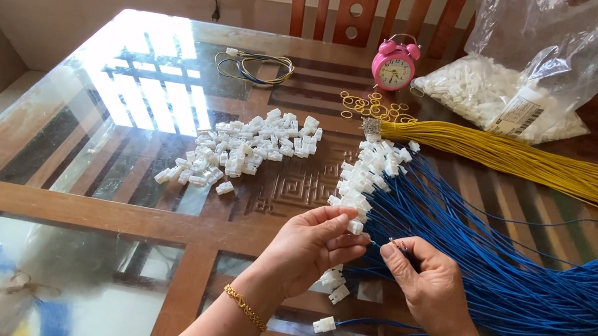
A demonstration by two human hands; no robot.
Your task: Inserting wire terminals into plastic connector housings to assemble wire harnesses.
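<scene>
Both forearms were bare, no sleeves in sight. The left hand (312, 244) wore a slim gold chain bracelet (245, 308) at the wrist. The right hand (425, 280) carried nothing, its wrist plain, nails short.

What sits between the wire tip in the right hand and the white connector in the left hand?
Nothing visible. The right hand pinches a blue wire whose tip points at the white connector held in the left hand, with only a short open gap between them.
</scene>
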